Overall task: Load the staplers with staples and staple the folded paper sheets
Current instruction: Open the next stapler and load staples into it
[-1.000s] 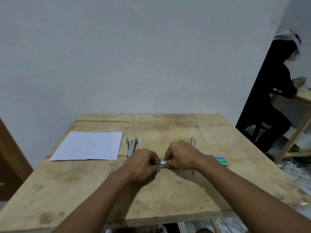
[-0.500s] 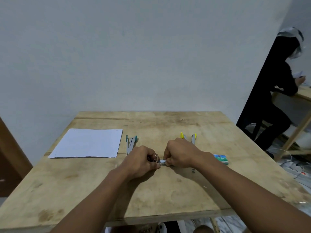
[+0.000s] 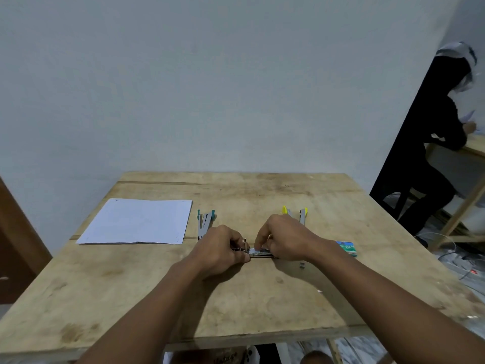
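Both forearms are bare up to the frame's lower edge, with no sleeves in sight. The left hand (image 3: 219, 249) and the right hand (image 3: 284, 239) wear no gloves, rings, watch or bracelets.

wooden table (image 3: 262, 306), seated person (image 3: 430, 143), cables (image 3: 456, 256)

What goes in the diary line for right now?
step: loading stapler | left hand: holds it | right hand: on it | teal stapler, yellow stapler: open, untouched | paper: flat
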### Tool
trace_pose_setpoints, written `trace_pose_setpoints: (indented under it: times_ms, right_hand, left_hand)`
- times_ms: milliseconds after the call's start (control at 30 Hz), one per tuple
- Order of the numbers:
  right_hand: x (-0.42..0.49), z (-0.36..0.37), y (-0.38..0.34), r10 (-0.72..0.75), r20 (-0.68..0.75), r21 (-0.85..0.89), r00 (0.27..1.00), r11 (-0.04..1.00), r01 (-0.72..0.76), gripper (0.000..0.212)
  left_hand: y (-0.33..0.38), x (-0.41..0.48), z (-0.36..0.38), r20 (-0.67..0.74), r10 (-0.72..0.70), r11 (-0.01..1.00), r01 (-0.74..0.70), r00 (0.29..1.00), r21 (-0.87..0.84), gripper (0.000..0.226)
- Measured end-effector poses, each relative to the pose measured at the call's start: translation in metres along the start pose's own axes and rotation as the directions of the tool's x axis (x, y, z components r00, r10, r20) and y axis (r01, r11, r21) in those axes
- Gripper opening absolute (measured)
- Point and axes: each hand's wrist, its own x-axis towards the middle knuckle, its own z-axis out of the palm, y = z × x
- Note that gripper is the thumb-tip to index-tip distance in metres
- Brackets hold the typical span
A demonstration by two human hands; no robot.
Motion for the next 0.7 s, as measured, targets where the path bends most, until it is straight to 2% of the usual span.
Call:
trace_pose_setpoints:
  times_ms: [133,233,400,567,700]
  right_hand:
    - [0.000,0.006,-0.002,-0.065,0.053,-0.007,0.996,0.998,0.066,0.046]
    - [0.000,0.005,0.003,-0.078,0.037,-0.053,0.996,0.995,0.080,0.045]
    - [-0.013,-0.017,0.014,0.019,-0.003,-0.217,1.000,0.976,-0.020,0.037]
    - [-0.014,-0.020,0.016,0.080,-0.023,-0.093,0.997,0.992,-0.081,0.037]
    - [-0.010,-0.015,0.008,0.061,-0.083,0.095,0.995,0.994,-0.053,0.019]
  left_hand:
    - [0.000,0.000,0.000,-0.008,0.000,1.000,0.000,1.000,-0.011,0.013]
    - [-0.001,0.001,0.000,-0.017,-0.011,1.000,0.010,1.000,-0.019,0.009]
    - [-0.004,0.001,0.002,-0.013,-0.008,1.000,0.008,1.000,-0.030,0.010]
    - [-0.005,0.001,0.003,-0.018,-0.008,0.998,0.007,1.000,-0.057,0.010]
    - [-0.003,0.002,0.002,-0.013,-0.009,0.997,0.008,1.000,-0.071,0.008]
